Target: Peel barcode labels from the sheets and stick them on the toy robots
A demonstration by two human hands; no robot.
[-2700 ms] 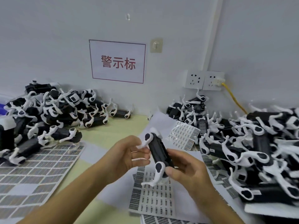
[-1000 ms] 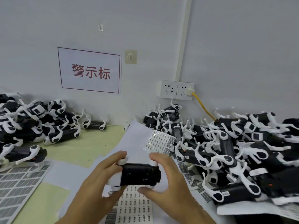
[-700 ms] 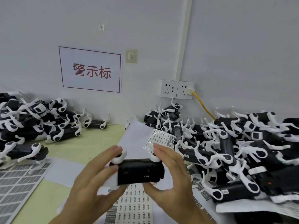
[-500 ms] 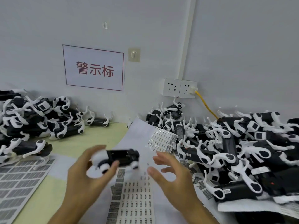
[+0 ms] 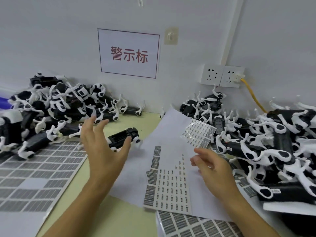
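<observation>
Left hand [image 5: 104, 151] fingers spread, holding nothing, centre frame, in front of one toy robot [image 5: 124, 138] on the bench [image 5: 147, 120]. Right hand [image 5: 213, 170] loosely apart, empty, above label sheet [image 5: 168, 182], lower centre.

My left hand [image 5: 104, 151] is hovering with its fingers spread wide and straight, palm facing forward, holding nothing. My right hand [image 5: 213, 170] is hanging lower, fingers loosely curled and empty, both forearms reaching forward
</observation>
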